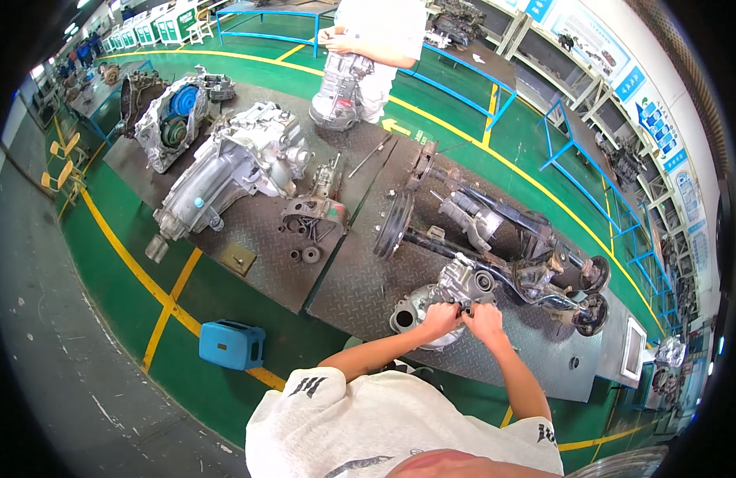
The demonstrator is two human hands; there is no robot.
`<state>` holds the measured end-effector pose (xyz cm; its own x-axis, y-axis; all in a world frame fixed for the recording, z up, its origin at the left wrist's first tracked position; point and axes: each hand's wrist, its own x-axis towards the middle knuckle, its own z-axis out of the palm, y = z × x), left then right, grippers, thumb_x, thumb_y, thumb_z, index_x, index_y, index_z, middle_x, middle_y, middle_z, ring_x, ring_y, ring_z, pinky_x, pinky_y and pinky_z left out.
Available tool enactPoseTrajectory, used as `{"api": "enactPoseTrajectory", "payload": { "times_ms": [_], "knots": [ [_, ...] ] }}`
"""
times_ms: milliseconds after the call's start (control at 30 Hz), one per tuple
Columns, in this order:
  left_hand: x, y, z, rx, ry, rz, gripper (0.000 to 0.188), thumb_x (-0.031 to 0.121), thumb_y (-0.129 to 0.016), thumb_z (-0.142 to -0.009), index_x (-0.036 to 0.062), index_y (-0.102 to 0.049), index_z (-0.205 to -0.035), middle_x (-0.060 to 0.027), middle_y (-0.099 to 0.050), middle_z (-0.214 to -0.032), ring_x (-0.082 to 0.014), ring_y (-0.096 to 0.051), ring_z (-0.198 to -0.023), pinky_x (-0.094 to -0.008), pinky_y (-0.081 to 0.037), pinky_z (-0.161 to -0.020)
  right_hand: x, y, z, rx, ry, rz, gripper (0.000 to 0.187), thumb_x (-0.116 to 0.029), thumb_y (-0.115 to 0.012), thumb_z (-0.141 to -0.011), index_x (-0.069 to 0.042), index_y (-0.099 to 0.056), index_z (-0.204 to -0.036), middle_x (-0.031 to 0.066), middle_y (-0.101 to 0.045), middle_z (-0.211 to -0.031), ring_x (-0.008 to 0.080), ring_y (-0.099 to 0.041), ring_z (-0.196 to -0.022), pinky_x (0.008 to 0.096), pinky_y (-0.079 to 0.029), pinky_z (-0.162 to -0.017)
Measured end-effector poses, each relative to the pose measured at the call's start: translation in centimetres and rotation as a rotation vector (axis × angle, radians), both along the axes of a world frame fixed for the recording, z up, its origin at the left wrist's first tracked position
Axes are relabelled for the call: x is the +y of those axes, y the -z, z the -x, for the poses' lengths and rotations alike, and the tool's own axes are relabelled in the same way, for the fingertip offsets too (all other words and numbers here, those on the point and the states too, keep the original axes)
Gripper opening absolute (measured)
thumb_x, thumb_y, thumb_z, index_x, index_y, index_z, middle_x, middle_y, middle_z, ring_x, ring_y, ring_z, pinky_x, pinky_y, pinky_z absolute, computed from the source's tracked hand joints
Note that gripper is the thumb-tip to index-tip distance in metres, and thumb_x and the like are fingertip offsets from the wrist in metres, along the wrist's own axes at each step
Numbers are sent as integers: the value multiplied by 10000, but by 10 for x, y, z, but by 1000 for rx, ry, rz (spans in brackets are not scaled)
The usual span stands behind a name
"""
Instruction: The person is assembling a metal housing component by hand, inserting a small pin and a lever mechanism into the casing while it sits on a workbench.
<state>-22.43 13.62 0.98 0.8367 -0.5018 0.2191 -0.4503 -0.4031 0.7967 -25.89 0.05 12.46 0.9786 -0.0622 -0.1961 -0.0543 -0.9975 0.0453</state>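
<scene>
"How's the light around the hands?"
"Bright and fairly even. The left hand (441,319) and right hand (486,320) look clear."
"Any glare?"
"The white shirt (384,22) straight ahead of them nearly washes out, and the big silver gearbox (225,169) to their left catches shiny highlights. Ceiling lights (69,29) glow far off, ahead and left."
"Where's it darker?"
"Beneath the table (535,368), left of the hands, and in the shadows among the axles (507,211) beyond them."
"And the edges?"
"Black rings the view, yellow lines (129,255) bow, and far-left details turn tiny and soft."
</scene>
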Motion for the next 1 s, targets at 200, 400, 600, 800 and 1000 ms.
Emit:
{"api": "enactPoseTrajectory", "payload": {
  "times_ms": [200,400,600,800,1000],
  "knots": [
    [-1,0,-2,20,36,-51,368,424,-695,-896,77,-675,-775,-166,-706,-726,-390,-704,-680,-518,-553,-619,0,10,8,-107,5,-100,309,-282,-778,-853,-32,-627,-956,214,-714,-884,445,-698,-821,535,-556,-729],
    [-4,2,1,-52,35,-79,358,392,-663,-918,66,-663,-771,-174,-701,-718,-393,-700,-656,-510,-555,-599,8,16,12,-152,16,-151,274,-249,-739,-889,-2,-630,-940,248,-703,-884,450,-691,-850,548,-547,-737],
    [-1,4,-4,-93,17,-51,326,378,-663,-910,84,-674,-769,-169,-696,-694,-384,-700,-648,-501,-559,-587,15,21,4,-115,138,42,322,-348,-727,-899,-31,-672,-907,212,-722,-861,429,-708,-792,531,-569,-712],
    [-2,7,-6,-78,13,-69,355,417,-686,-898,89,-683,-765,-167,-702,-702,-379,-702,-640,-491,-560,-574,-3,10,-1,-117,-53,-24,377,-429,-740,-862,-53,-709,-864,193,-728,-832,404,-715,-761,505,-570,-676],
    [-2,6,0,-101,-13,-28,325,397,-695,-887,92,-706,-777,-166,-696,-684,-377,-697,-631,-485,-556,-569,-2,30,2,-160,-19,54,415,-428,-693,-896,-35,-698,-766,200,-718,-764,393,-719,-719,495,-577,-664]
  ]
}}
